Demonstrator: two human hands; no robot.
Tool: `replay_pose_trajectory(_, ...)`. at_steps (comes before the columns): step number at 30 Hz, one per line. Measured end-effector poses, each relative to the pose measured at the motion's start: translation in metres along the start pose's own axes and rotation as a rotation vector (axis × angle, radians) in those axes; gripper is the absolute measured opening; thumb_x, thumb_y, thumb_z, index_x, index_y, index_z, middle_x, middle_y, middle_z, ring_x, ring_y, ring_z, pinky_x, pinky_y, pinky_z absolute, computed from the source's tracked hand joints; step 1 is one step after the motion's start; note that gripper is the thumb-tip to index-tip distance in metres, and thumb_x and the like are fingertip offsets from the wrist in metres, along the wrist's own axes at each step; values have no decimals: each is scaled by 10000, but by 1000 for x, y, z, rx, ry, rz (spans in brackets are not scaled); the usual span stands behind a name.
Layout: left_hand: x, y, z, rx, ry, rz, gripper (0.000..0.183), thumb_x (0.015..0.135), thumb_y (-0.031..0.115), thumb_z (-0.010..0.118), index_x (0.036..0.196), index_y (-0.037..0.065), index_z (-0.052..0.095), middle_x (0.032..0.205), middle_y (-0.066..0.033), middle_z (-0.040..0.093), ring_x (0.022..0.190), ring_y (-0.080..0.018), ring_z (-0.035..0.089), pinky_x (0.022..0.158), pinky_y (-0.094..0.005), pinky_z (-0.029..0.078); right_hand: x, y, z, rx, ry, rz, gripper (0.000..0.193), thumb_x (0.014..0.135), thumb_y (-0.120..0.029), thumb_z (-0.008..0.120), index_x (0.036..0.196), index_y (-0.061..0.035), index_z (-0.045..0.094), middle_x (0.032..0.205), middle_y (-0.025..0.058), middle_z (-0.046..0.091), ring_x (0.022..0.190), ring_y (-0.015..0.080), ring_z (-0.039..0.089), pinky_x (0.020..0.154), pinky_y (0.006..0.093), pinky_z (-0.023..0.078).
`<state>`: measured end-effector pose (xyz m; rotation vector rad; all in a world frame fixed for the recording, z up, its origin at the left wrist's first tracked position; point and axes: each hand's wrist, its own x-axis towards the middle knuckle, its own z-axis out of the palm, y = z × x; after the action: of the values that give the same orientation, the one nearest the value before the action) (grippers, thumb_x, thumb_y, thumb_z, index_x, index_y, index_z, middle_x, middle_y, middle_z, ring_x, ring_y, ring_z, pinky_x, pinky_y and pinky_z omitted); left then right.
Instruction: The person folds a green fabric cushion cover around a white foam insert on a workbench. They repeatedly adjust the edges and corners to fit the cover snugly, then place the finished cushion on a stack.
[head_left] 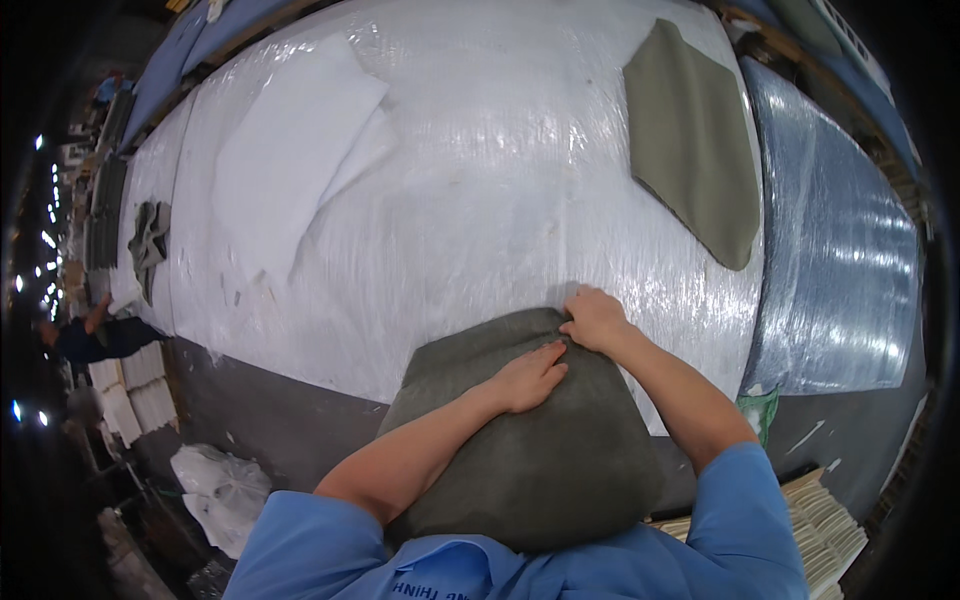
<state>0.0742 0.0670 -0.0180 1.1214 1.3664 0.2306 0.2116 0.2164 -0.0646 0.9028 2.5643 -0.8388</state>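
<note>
A large olive-green fabric piece (540, 450) lies over the near edge of the table and reaches back to my body. It looks smooth and slightly padded. My left hand (530, 380) rests on its upper face, fingers stretched out flat and pointing to the right. At the far right corner of the same piece, my right hand (597, 318) has its fingers bent around the edge; the fingertips are partly hidden. A crease runs across the fabric near both hands.
The table (480, 200) is wrapped in shiny clear film. White sheets (290, 150) lie far left, a flat olive-green piece (695, 140) far right. A blue film-wrapped stack (830, 250) stands beyond. Another person (100, 338) is at left, near a white plastic bag (220, 490).
</note>
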Motion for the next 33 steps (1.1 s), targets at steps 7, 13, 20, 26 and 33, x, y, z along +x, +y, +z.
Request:
replay_pose_trajectory(7,8,-10,18,133,72,1,631,1055,343,340,1546,-53,358,1631,-242,340,1527,-364,307,1257,-440,242,33,-14,24,159,-1,390,229,973,-231,586,967,-46,721,1017,207,720,1019,409,683,900,501,529)
replay_pose_trajectory(13,13,-18,24,83,146,17,577,1007,247,383,1477,-87,422,1588,-263,393,1502,-384,346,1243,-466,272,29,-30,76,97,413,586,280,1006,-229,543,902,0,666,967,230,702,936,437,672,829,530,511)
replay_pose_trajectory(20,18,-34,39,-2,261,50,522,972,173,425,1426,-80,474,1524,-259,480,1447,-379,432,1225,-477,309,26,-26,82,149,540,542,298,1022,-257,551,898,-6,653,887,229,687,858,432,664,761,526,488)
replay_pose_trajectory(26,-26,-51,7,-173,150,91,489,998,236,446,1426,34,566,1468,-198,566,1396,-349,495,1184,-444,367,31,-27,81,87,561,425,336,1031,-295,533,914,-8,664,908,229,704,871,436,668,785,512,506)
replay_pose_trajectory(33,-351,-79,26,-270,637,-297,543,1040,362,537,1513,97,507,1448,-178,584,1407,-324,494,1181,-432,399,25,-26,71,136,487,418,295,1008,-288,579,986,-7,664,944,198,715,891,406,675,824,484,516)
